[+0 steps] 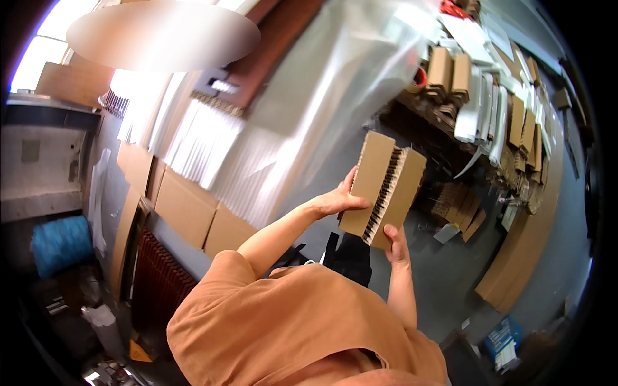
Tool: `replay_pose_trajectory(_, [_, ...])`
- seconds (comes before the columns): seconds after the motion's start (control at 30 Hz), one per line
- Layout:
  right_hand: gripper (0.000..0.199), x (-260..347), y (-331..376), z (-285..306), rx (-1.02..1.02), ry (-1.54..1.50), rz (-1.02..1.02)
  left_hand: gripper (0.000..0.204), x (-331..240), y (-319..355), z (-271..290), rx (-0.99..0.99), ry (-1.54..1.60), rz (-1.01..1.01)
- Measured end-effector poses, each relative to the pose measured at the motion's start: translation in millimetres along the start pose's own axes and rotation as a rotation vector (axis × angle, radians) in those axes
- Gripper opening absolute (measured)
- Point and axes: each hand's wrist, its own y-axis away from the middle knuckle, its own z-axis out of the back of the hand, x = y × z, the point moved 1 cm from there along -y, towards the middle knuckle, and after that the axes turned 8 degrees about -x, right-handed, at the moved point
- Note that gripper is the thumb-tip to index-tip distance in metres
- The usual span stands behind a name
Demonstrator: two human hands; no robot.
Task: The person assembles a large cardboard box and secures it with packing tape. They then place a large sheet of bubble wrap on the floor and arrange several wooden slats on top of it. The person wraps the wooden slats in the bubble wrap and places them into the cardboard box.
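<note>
A stack of flat cardboard pieces (384, 188) is held up at chest height, the left hand (336, 199) pressed flat on its broad face and the right hand (396, 244) gripping its lower corner. It looks light and stiff but loose, so squeezing both faces seems safest. Beyond lie a grey floor (444, 276), folded cartons (187, 206) and clear plastic sheeting (335, 83).

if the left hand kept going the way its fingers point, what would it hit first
The left hand already lies flat on the cardboard stack, fingers pointing up and right along its face. Sliding on, it would probably pass the stack's top edge toward the clear plastic sheet behind, though depth is unclear.
</note>
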Motion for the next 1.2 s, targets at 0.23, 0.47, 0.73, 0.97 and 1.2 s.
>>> replay_pose_trajectory(0.23, [0.089,-48,-10,-220,0.293,0.151,0.052,0.101,-18,166,163,-0.332,0.303,-0.308])
replay_pose_trajectory(0.47, [0.105,-96,-106,-368,0.345,1.066,0.614,0.087,-4,283,297,-0.662,0.462,-0.293])
replay_pose_trajectory(0.73, [0.105,-86,-188,-425,0.157,2.160,0.912,0.100,19,347,404,-1.092,-0.500,-0.267])
replay_pose_trajectory(0.97, [0.104,-106,-202,-403,0.081,1.986,0.809,0.098,-50,302,401,-0.424,-1.677,-0.662])
replay_pose_trajectory(1.2, [0.085,-86,-146,-331,-0.632,1.133,0.805,0.099,-68,186,426,0.003,-1.729,-0.908])
